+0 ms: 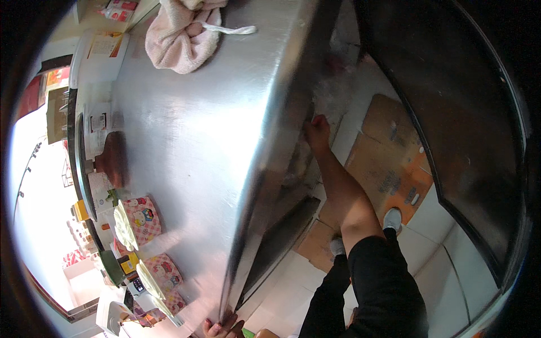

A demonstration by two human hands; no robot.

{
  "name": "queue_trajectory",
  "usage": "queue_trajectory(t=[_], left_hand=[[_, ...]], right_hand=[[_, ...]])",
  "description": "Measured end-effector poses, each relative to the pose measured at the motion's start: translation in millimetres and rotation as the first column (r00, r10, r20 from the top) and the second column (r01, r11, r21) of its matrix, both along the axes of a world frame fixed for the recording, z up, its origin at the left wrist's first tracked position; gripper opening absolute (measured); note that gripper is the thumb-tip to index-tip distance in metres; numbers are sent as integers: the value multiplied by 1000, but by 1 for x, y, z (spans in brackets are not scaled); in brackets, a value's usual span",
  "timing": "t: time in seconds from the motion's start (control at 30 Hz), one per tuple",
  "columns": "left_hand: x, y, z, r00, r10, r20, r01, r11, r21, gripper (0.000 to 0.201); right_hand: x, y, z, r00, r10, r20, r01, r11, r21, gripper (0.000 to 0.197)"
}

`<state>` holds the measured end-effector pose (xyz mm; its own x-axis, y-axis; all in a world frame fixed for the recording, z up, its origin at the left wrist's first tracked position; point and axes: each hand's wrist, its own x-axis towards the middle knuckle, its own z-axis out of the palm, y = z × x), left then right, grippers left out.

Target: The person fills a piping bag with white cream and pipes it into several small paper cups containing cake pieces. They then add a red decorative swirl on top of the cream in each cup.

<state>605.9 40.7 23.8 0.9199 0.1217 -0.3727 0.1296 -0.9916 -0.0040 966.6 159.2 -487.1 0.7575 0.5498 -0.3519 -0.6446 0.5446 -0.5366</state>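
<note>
My right hand (317, 130), at the end of a bare forearm, reaches below the front edge of the steel counter (220, 129). Its fingers are closed near the shadowed opening of the cabinet under the counter, and what they hold, if anything, is hidden. Clear plastic (338, 84), crumpled, lies just beyond this hand. At the bottom of the picture, my left hand (222, 328) curls its fingers over the counter's edge; the lower part is cut off.
A dark door panel (451, 112) stands open on the right. A pink cloth (183, 42) lies on the counter. Pink checked packs (147, 221) with pale sheets line its left side, beside a brown bottle-shaped object (115, 159). Flattened cardboard (383, 152) covers floor tiles under my feet.
</note>
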Motion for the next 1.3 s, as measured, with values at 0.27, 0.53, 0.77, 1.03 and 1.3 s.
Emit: queue_trajectory(t=[0.27, 0.53, 0.77, 1.03, 1.3], left_hand=[[-3, 4, 0, 974, -219, -54, 223, 972, 80, 23], [-4, -9, 1, 997, 56, 61, -55, 998, -21, 23], [-22, 1, -3, 997, 51, 60, -46, 996, -76, 26], [-28, 1, 3, 991, 53, 119, -43, 995, -88, 27], [-26, 6, 8, 989, 51, 140, -23, 982, -190, 25]], right_hand=[[5, 15, 25, 964, 156, -216, -166, 986, -27, 23], [-18, -214, 262, 814, 374, 445, 32, 736, -676, 38], [119, -434, 457, 597, 672, 439, 668, -114, -735, 43], [90, -425, 425, 658, 731, 181, 231, 33, -972, 52], [-36, -294, 376, 683, 641, 351, 215, 283, -935, 58]])
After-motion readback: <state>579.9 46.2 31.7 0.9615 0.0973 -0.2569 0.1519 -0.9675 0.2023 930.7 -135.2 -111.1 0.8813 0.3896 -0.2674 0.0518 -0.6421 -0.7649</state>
